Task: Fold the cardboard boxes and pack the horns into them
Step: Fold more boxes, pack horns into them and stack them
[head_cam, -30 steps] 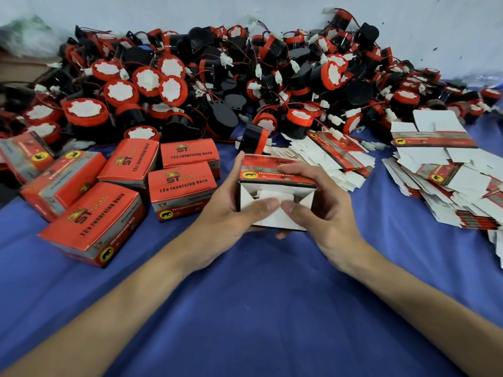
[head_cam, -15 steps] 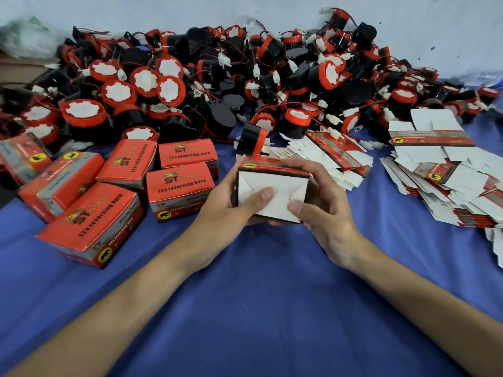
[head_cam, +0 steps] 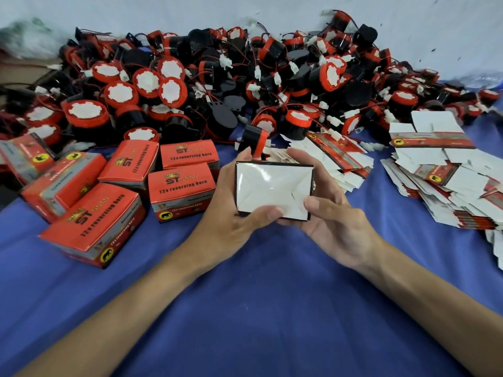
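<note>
Both my hands hold one cardboard box (head_cam: 272,186) above the blue cloth, its white folded end turned up toward me. My left hand (head_cam: 234,213) grips its left side, thumb on the lower white flap. My right hand (head_cam: 326,221) cups the right side and underside, thumb at the lower right corner. A big heap of black and red horns (head_cam: 245,85) with wires fills the back. One horn (head_cam: 254,138) lies just beyond the held box.
Several closed red boxes (head_cam: 179,189) stand to the left on the blue cloth (head_cam: 272,308). Flat unfolded box blanks lie in stacks at the right (head_cam: 446,186) and behind the held box (head_cam: 340,156). A pale wall runs behind the heap.
The box has been tipped up and toward me, so its white end now faces the camera. The end flaps, open a second ago, are now folded flat.
</note>
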Demonstrator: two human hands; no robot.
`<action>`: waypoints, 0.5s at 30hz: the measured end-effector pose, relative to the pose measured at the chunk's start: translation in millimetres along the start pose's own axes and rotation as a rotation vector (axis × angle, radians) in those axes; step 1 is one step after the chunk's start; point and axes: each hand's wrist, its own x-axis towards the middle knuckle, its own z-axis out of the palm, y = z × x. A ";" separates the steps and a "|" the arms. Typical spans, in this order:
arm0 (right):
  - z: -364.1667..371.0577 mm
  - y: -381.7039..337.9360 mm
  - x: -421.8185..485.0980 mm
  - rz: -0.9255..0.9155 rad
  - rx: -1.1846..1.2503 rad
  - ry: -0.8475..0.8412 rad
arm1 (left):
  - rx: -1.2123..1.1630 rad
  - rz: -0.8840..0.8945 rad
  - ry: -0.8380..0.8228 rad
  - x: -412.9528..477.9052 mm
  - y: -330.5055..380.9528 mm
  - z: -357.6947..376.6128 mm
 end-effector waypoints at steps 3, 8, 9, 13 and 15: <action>2.6 3.0 -0.4 -0.001 0.024 -0.033 | -0.035 -0.005 -0.021 0.9 0.2 -1.4; 5.7 12.2 0.8 -0.022 -0.022 0.070 | 0.032 -0.067 0.009 4.5 -1.9 -3.7; 4.8 11.6 0.7 -0.032 -0.061 0.096 | 0.082 -0.069 0.019 3.8 -3.4 -3.5; 7.2 7.6 1.2 -0.099 -0.344 0.226 | 0.290 0.086 0.060 -0.3 -4.8 0.2; 11.0 6.4 1.3 -0.184 -0.554 0.263 | 0.423 0.179 0.021 -3.2 -4.0 1.1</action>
